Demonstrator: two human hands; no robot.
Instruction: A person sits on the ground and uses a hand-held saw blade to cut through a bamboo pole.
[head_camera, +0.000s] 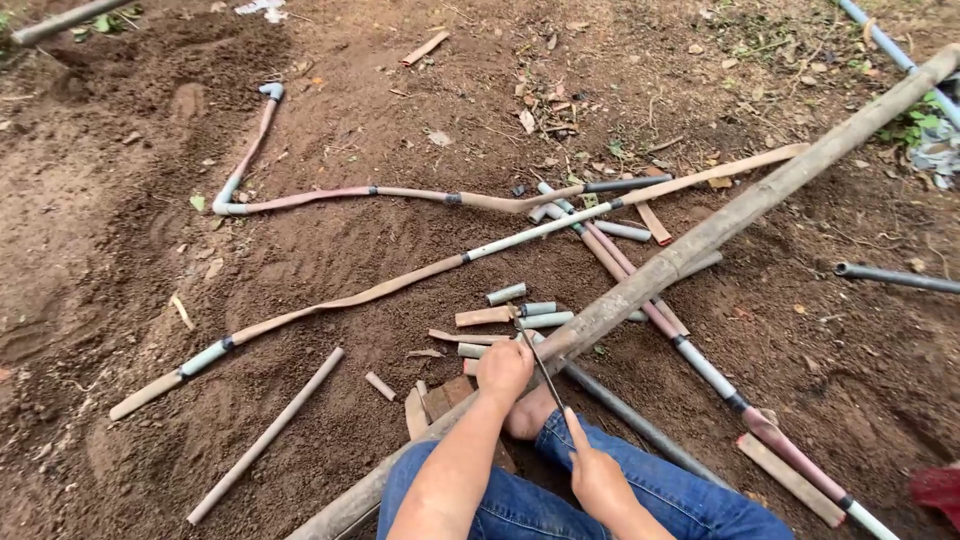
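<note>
Both hands (505, 368) (597, 478) on blade (541, 366) against bamboo pole (700, 240)

Scattered pipes and offcuts on bare brown soil

Taking the short grey pipe pieces (523, 308) as landmark: a long flattened hose with grey joints (345, 298) runs just left of them, a curved hose ending in an elbow fitting (262, 140) lies well above-left, a pale straight stick (265, 436) lies below-left, and a dark pipe (893, 277) lies far right.
</note>
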